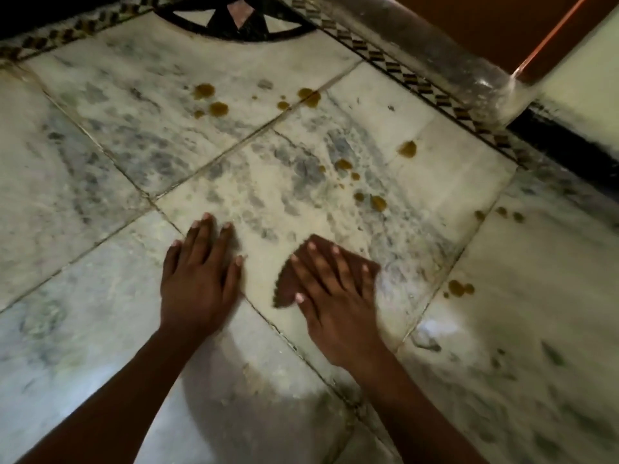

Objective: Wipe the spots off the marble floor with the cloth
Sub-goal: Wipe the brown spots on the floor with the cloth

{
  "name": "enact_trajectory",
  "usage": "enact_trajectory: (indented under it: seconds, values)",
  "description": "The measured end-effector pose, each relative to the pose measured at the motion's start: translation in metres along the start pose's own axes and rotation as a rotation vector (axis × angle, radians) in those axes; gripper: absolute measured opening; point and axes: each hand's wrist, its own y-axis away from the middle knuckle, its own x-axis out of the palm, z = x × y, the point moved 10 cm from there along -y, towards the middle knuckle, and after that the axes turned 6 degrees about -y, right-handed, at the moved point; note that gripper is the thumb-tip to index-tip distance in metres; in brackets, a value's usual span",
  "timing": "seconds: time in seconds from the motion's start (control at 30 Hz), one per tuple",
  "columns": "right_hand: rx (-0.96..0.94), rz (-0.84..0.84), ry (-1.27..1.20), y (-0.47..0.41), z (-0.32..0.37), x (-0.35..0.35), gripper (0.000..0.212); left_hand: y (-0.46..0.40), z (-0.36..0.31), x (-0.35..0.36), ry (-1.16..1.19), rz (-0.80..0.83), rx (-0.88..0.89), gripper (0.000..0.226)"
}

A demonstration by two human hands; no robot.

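Note:
My right hand (330, 293) presses flat on a dark brown cloth (286, 286) that lies on the white, grey-veined marble floor (100, 229). The cloth pokes out past my fingertips and on the thumb side. My left hand (199, 279) rests palm down on the floor just to the left, fingers spread, with nothing in it. Several yellow-brown spots mark the marble: a group at the back (217, 108), another by a tile joint (310, 95), a string of them ahead to the right (378, 202), one larger spot (407, 149) and one beside my right hand (457, 288).
A checkered inlay border (415, 82) runs diagonally at the back right, with a raised stone step (469, 72) and a dark skirting (562, 149) behind it. A black inlaid ornament (234, 21) sits at the top. Dark tile joints cross the floor.

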Motion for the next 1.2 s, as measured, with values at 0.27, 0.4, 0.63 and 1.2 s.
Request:
enact_trajectory:
  seconds: [0.27,0.4,0.63,1.2]
  values:
    - [0.417,0.055,-0.067,-0.051,-0.07,0.007,0.061,0.003,-0.003,0.006,0.032,0.024,-0.068,0.066]
    - [0.206,0.135,-0.091,-0.011,-0.031,0.005,0.065,0.004,-0.042,-0.012,0.134,-0.007,-0.071,0.066]
    - [0.437,-0.034,-0.028,0.038,-0.111,-0.022,0.067,-0.001,-0.114,0.009,0.112,0.057,0.148,0.068]
    - [0.638,-0.018,-0.091,0.052,-0.211,-0.043,0.07,0.019,-0.108,0.03,0.015,0.061,0.231,0.068]
